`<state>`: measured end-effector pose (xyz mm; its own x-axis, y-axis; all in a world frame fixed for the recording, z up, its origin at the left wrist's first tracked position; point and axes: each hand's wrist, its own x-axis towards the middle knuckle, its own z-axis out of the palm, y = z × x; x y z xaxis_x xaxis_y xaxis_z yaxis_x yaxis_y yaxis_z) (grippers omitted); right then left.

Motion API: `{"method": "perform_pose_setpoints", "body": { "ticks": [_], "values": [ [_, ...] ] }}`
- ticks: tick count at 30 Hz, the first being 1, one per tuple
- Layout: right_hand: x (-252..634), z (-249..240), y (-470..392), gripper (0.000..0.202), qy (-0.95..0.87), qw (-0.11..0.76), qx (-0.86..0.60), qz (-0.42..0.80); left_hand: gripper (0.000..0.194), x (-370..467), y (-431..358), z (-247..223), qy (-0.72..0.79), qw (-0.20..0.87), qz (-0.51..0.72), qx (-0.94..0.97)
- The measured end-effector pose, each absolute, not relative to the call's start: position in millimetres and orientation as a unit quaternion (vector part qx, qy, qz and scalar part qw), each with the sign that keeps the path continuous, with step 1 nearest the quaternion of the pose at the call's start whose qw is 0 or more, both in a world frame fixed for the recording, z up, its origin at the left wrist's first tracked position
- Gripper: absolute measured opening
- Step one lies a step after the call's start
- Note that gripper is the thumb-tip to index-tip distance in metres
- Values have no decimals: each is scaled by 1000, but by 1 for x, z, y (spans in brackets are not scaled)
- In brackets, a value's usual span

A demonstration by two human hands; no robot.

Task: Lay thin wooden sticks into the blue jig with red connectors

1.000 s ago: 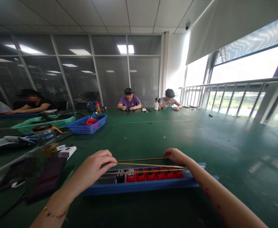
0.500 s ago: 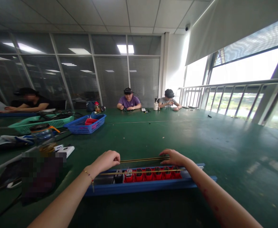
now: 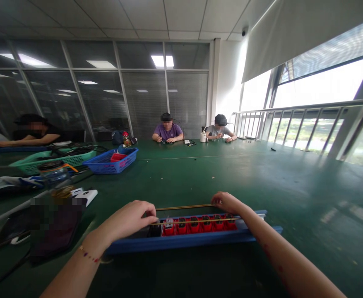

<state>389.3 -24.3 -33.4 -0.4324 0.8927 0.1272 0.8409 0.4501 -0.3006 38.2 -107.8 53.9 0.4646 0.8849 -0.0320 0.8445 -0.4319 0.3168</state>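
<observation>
A long blue tray (image 3: 193,243) lies across the table in front of me. Inside it stand a row of small red holders (image 3: 194,226) with dark tops, and a black piece at the left end. A thin brass-coloured strip (image 3: 196,222) runs lengthwise above the row. My left hand (image 3: 133,219) is closed, its fingertips at this strip's left part. Beyond the tray lies another thin brass-coloured strip (image 3: 184,206). My right hand (image 3: 227,202) has its fingers curled at that strip's right end. My right forearm covers part of the tray's right end.
Left of me are a jar (image 3: 55,176), a white object (image 3: 90,195) and a dark pouch (image 3: 57,229). Farther back stand a blue basket (image 3: 111,165) and a green basket (image 3: 32,166). Several people sit at the table's far and left sides.
My left hand has shifted slightly left and down, from the far strip to the near one. My right hand's fingers have curled in at the far strip.
</observation>
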Motion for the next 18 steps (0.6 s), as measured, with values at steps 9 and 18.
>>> {"method": "perform_pose_setpoints", "body": {
  "ticks": [9,18],
  "values": [
    [388,-31,-28,22,-842,134,-514,92,18,37,-129,49,519,130,102,839],
    [391,-32,-26,28,-823,160,-535,99,22,5,-109,77,534,18,183,825]
  ]
}}
